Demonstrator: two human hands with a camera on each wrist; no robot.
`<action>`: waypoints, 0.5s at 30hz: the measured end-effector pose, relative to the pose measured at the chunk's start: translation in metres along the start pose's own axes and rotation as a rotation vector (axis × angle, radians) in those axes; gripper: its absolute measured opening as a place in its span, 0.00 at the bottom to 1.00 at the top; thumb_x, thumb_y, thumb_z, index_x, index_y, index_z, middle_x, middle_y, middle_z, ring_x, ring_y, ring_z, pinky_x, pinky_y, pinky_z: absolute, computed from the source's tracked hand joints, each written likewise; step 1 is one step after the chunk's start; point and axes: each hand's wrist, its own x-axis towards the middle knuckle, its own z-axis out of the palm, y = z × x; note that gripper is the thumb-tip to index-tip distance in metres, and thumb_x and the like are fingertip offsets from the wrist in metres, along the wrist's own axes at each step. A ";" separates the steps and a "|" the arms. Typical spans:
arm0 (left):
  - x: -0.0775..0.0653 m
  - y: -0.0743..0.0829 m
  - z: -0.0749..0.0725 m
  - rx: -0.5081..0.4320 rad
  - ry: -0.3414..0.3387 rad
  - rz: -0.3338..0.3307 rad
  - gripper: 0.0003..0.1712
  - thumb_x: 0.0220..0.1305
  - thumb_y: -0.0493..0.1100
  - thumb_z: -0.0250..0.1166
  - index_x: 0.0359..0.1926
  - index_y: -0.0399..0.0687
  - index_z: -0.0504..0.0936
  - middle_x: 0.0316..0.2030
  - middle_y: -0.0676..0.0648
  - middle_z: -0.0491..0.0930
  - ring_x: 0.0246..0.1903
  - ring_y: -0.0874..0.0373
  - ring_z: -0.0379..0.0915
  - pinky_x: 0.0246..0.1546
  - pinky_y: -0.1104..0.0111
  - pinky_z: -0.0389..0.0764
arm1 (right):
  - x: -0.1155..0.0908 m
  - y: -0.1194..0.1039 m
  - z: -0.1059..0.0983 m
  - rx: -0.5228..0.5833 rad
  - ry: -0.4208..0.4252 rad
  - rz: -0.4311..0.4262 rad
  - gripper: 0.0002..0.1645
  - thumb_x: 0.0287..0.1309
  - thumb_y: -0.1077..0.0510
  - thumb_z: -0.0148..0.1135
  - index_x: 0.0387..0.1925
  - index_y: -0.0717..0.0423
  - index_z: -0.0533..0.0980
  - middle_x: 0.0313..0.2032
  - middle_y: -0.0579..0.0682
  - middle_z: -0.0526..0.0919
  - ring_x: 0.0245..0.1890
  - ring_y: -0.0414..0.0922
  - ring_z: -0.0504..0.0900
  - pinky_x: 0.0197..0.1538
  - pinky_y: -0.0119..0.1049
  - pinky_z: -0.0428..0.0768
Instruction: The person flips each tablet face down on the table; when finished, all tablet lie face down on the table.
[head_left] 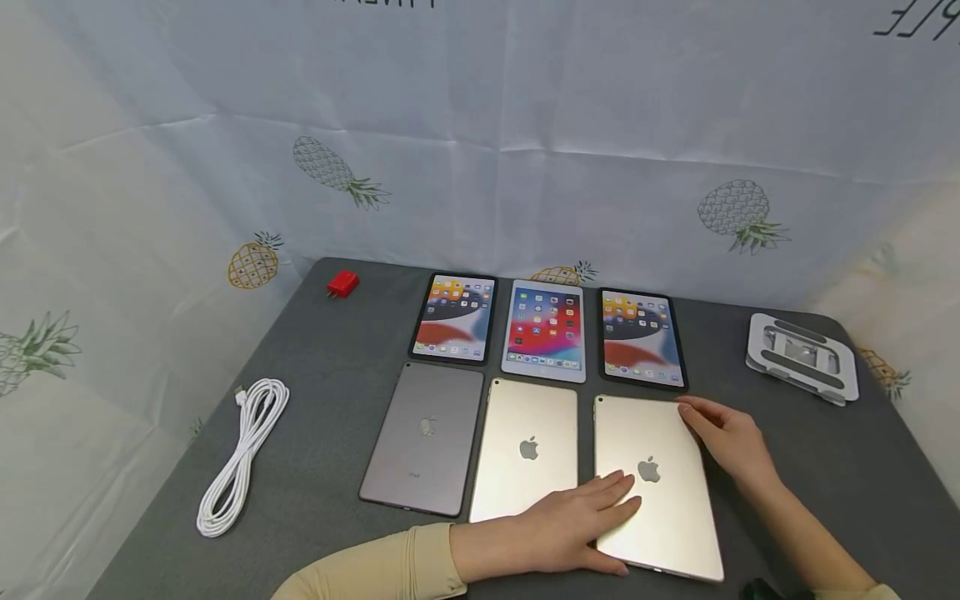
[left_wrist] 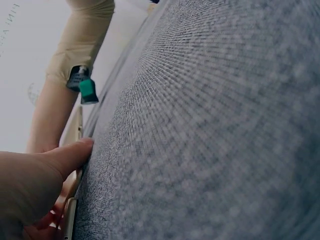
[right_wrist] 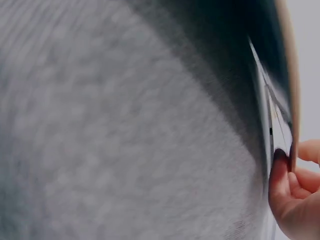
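A gold tablet (head_left: 667, 508) lies face down at the front right, its logo showing. My left hand (head_left: 570, 521) comes in from the left with straight, spread fingers resting on its back; the thumb lies along its lower edge. The left wrist view shows that thumb (left_wrist: 75, 152) close to the table. At the tablet's far right corner, my right hand (head_left: 727, 437) pinches the edge between thumb and fingers, also seen in the right wrist view, where the tablet's edge (right_wrist: 295, 100) runs between them. Beside it lies a second gold tablet (head_left: 528, 417), partly covered by my left hand.
A grey tablet (head_left: 423, 442) lies face down at left. Behind stand in a row, screens lit, a black-framed tablet (head_left: 453, 317), a white-framed one (head_left: 543, 329) and another black-framed one (head_left: 642, 337). Around them are a red charger plug (head_left: 342, 284), white cable (head_left: 243, 458) and folded stand (head_left: 802, 358).
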 end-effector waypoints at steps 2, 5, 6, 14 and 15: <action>0.000 0.000 0.001 0.028 -0.001 0.011 0.44 0.67 0.67 0.55 0.74 0.48 0.59 0.74 0.45 0.53 0.73 0.58 0.42 0.66 0.76 0.53 | -0.001 0.001 0.001 -0.055 -0.018 -0.032 0.31 0.70 0.41 0.51 0.59 0.61 0.76 0.47 0.63 0.82 0.38 0.47 0.78 0.33 0.37 0.75; 0.000 0.000 0.002 0.066 0.000 0.029 0.43 0.68 0.67 0.53 0.74 0.47 0.60 0.74 0.44 0.54 0.73 0.57 0.43 0.67 0.76 0.52 | -0.001 0.003 0.002 -0.123 0.002 -0.103 0.27 0.71 0.45 0.52 0.57 0.60 0.77 0.46 0.63 0.82 0.40 0.53 0.79 0.35 0.42 0.76; 0.000 0.000 0.002 0.079 0.002 0.034 0.43 0.68 0.67 0.52 0.74 0.47 0.60 0.73 0.44 0.55 0.73 0.57 0.44 0.67 0.76 0.51 | -0.001 0.003 0.002 -0.134 0.011 -0.129 0.25 0.71 0.46 0.52 0.56 0.60 0.78 0.46 0.63 0.82 0.40 0.54 0.79 0.36 0.44 0.75; 0.002 0.001 0.004 0.209 0.021 0.061 0.42 0.69 0.68 0.48 0.72 0.47 0.63 0.72 0.44 0.58 0.73 0.56 0.47 0.69 0.74 0.47 | 0.004 0.002 0.004 -0.200 0.066 -0.305 0.14 0.64 0.59 0.61 0.47 0.64 0.81 0.36 0.57 0.77 0.32 0.46 0.71 0.29 0.36 0.69; 0.003 0.001 0.004 0.220 0.024 0.063 0.42 0.69 0.69 0.48 0.72 0.47 0.63 0.72 0.44 0.59 0.73 0.55 0.48 0.69 0.74 0.47 | 0.004 0.001 0.005 -0.206 0.065 -0.318 0.14 0.63 0.60 0.61 0.46 0.64 0.81 0.35 0.56 0.77 0.32 0.45 0.70 0.28 0.35 0.69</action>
